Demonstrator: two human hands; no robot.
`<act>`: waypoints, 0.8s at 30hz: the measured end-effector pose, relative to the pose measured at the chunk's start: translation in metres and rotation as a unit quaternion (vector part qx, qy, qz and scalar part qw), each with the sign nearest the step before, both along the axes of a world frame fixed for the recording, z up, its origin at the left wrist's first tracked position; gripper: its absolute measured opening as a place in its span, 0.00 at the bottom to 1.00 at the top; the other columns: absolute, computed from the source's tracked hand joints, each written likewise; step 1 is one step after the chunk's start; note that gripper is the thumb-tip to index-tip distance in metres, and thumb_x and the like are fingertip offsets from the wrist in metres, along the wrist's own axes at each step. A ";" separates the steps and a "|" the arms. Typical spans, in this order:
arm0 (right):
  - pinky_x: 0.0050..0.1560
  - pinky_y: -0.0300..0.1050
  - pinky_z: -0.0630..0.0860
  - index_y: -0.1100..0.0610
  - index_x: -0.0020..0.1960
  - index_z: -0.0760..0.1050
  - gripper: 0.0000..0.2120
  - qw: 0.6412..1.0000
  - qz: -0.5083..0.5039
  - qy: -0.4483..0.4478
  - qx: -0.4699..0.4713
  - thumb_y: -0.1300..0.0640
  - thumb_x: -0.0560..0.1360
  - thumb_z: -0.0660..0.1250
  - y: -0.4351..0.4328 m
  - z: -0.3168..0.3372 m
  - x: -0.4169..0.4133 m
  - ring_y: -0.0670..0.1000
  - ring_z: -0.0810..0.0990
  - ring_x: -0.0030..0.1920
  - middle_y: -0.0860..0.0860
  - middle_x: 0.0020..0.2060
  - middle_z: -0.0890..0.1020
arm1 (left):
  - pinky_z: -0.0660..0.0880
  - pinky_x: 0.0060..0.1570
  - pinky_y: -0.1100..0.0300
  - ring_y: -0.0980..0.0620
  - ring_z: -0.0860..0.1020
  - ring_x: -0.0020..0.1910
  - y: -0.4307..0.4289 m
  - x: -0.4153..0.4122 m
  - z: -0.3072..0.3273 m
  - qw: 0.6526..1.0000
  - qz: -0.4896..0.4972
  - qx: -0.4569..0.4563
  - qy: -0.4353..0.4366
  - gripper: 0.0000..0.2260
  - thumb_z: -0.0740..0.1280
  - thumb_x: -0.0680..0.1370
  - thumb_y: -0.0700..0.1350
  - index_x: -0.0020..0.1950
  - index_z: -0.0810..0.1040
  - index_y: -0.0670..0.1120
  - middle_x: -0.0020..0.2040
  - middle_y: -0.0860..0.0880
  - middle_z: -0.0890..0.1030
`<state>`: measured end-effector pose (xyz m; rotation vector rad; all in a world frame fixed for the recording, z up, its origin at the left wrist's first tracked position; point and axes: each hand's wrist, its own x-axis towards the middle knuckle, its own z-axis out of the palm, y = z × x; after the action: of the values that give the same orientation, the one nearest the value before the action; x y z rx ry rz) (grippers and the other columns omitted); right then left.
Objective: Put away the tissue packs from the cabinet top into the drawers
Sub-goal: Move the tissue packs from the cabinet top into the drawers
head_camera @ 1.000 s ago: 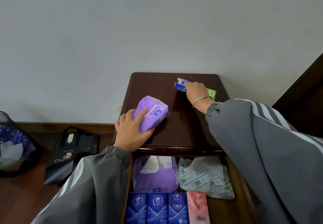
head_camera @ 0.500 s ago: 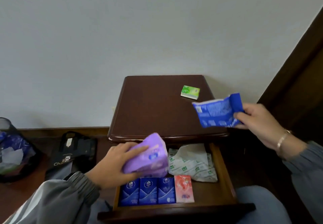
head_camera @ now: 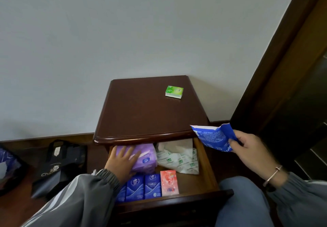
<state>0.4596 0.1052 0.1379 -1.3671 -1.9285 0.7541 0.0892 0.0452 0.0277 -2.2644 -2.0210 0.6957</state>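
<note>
**Head view: one pack going into the drawer, one in hand, one on top**

Head camera looks down on a dark wooden cabinet (head_camera: 141,113) with its top drawer (head_camera: 203,157) pulled out. The left hand (head_camera: 122,163) lies flat, fingers spread, on a purple tissue pack (head_camera: 145,157) at the back left of the drawer, pressing on it rather than closing around it. Beside that pack, at the back right, sits a white pack with green marks (head_camera: 178,157). Along the drawer's front stand small blue packs (head_camera: 143,186) in a row, with a pink pack (head_camera: 169,182) at their right end.

The right hand (head_camera: 247,149) is off the drawer's right side, thumb and fingers pinched on one end of a blue tissue pack (head_camera: 212,137), which hangs in the air over the drawer's right edge. A bracelet (head_camera: 273,174) circles that wrist.

On the cabinet top, near the back right, lies a small green pack (head_camera: 174,92), touched by neither hand. A black bag (head_camera: 58,168) rests on the floor to the left.
</note>
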 end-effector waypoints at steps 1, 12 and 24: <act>0.38 0.23 0.71 0.47 0.53 0.79 0.18 1.000 0.000 -0.018 0.017 0.68 0.74 0.63 -0.001 -0.002 -0.001 0.34 0.80 0.40 0.37 0.37 0.83 | 0.50 0.73 0.42 0.43 0.52 0.78 0.000 0.004 -0.001 1.000 0.012 0.002 -0.012 0.32 0.56 0.80 0.57 0.79 0.45 0.52 0.80 0.45 0.49; 0.50 0.37 0.78 0.55 0.61 0.78 0.19 0.989 0.042 -0.119 0.081 0.68 0.73 0.63 -0.028 -0.030 -0.035 0.40 0.82 0.49 0.50 0.52 0.84 | 0.58 0.73 0.51 0.48 0.62 0.73 -0.005 0.044 0.013 0.949 0.112 0.033 -0.295 0.22 0.51 0.83 0.56 0.73 0.67 0.48 0.76 0.46 0.63; 0.70 0.37 0.62 0.48 0.69 0.68 0.20 0.935 0.227 -0.268 0.054 0.48 0.78 0.59 -0.053 -0.062 -0.047 0.42 0.65 0.71 0.44 0.68 0.72 | 0.78 0.27 0.62 0.52 0.81 0.28 0.010 0.155 0.024 0.480 0.478 -0.054 -0.734 0.09 0.58 0.77 0.28 0.52 0.76 0.36 0.40 0.40 0.81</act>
<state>0.4128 0.0521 0.0760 -1.1438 -2.7332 0.4924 0.2442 0.0554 0.0521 -1.1530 -3.7242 -2.1812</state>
